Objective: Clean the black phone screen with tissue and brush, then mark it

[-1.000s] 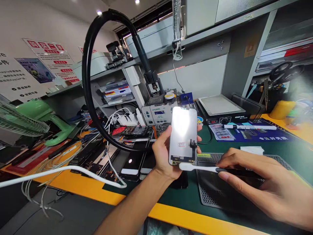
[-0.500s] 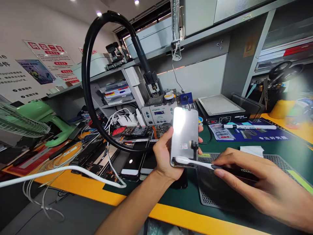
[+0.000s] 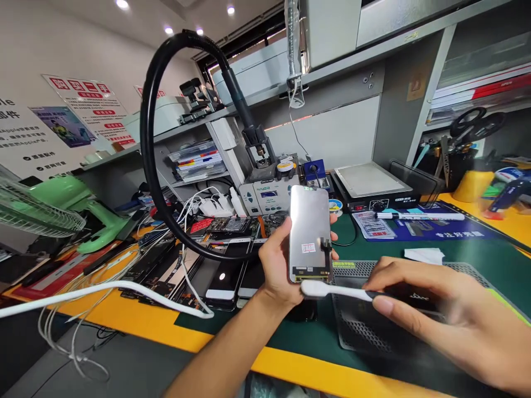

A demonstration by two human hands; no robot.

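Note:
My left hand point(image 3: 276, 257) is wrapped around a phone screen point(image 3: 307, 226), held upright with its silvery back toward me. A small white label sits on that back, with a dark flex cable near the right edge and a dark strip along the bottom. In my right hand point(image 3: 440, 315) is a toothbrush point(image 3: 348, 292) with a white head and neck and a dark handle, gripped between thumb and fingers. Its head lies just below the screen's bottom edge, bristles hidden; whether it touches the edge I cannot tell.
A perforated mat point(image 3: 365, 331) lies under my right hand, with a white tissue point(image 3: 423, 255) behind. Several phones point(image 3: 228, 271) and cables cover the left side beneath a black flexible arm point(image 3: 145, 138). A heating plate point(image 3: 375, 182) and a soldering station point(image 3: 271, 193) stand behind.
The toothbrush head has moved down from the screen's lower part to below its bottom edge, uncovering the dark strip. The screen has tilted slightly, so the bright glare is gone.

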